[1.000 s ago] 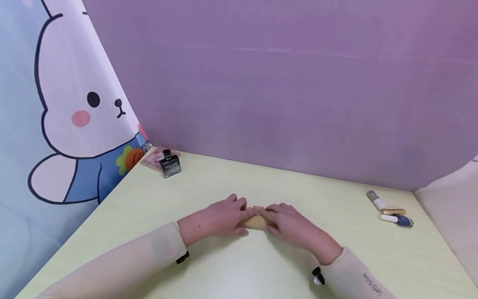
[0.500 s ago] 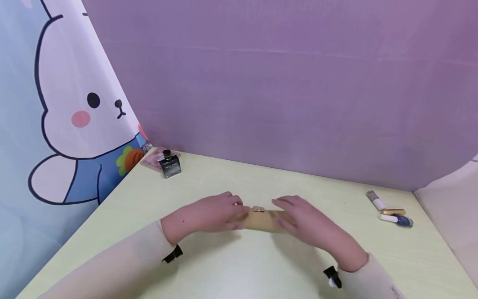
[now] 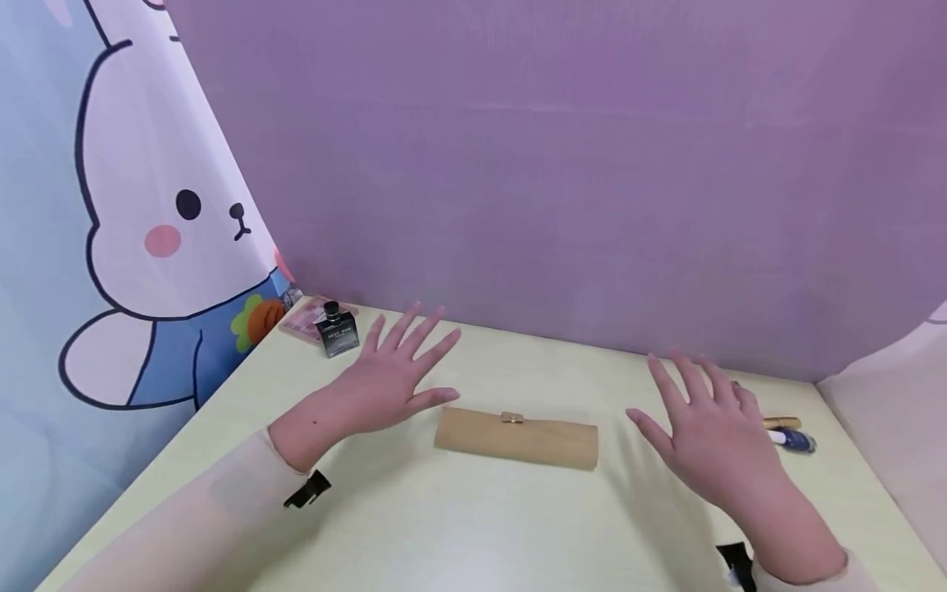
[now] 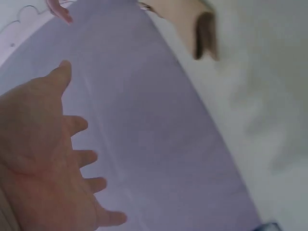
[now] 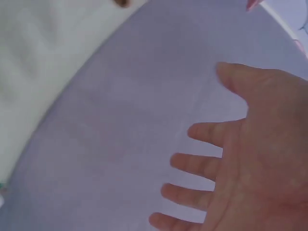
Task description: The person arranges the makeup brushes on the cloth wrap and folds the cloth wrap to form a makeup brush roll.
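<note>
A tan rolled-up case [image 3: 516, 439] with a small metal clasp [image 3: 512, 418] on its top edge lies on the table in the head view. To its left, my left hand [image 3: 377, 382] is raised with fingers spread, holding nothing. My right hand [image 3: 721, 440] is likewise lifted to the right of the case, fingers straight and apart. Neither hand touches the case. In the left wrist view the end of the case [image 4: 190, 24] shows a layered, rolled edge. Both bare palms, the left palm [image 4: 38, 159] and the right palm [image 5: 264, 149], appear in the wrist views.
At the table's back left corner a dark perfume bottle [image 3: 338, 330] stands by a pink checked palette [image 3: 299, 322]. On the right lie a gold tube [image 3: 783, 423] and a dark blue nail polish bottle [image 3: 797, 441], partly behind my right hand. A purple curtain [image 3: 547, 181] hangs behind the table.
Both hands have let go of the case and moved apart and up, the left one leftward, the right one rightward. The whole case is now uncovered on the table.
</note>
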{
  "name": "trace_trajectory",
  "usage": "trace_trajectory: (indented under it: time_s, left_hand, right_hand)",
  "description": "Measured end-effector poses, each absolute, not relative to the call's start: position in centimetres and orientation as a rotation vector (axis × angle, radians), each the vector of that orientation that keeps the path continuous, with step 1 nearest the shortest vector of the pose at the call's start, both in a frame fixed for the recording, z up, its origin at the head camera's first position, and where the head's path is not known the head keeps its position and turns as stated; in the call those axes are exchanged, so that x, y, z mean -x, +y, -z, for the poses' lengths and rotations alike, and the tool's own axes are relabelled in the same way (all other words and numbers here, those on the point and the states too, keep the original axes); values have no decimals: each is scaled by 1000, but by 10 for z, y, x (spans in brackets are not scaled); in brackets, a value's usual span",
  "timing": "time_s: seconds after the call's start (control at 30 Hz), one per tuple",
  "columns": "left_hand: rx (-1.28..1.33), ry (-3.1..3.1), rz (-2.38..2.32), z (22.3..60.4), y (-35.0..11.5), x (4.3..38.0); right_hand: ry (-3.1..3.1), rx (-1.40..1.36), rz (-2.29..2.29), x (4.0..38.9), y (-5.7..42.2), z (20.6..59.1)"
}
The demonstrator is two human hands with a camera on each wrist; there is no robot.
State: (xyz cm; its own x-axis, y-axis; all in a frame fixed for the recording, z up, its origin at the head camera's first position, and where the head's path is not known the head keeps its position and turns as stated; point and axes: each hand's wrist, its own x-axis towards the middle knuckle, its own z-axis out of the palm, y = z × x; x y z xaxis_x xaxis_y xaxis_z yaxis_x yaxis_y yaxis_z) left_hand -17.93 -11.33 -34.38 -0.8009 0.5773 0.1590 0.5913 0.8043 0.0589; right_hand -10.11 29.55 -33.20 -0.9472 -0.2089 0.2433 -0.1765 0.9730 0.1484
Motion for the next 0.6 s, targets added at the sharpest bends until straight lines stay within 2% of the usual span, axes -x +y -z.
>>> trace_trajectory:
  time_s: [0.3, 0.6]
  left_hand:
    - [762, -2993, 167, 389, -138, 205]
    - [747, -3026, 171, 403, -142, 211]
  right_hand:
    - [-2945, -169, 141, 117, 321, 370]
    - [-3033, -148, 156, 124, 323, 387]
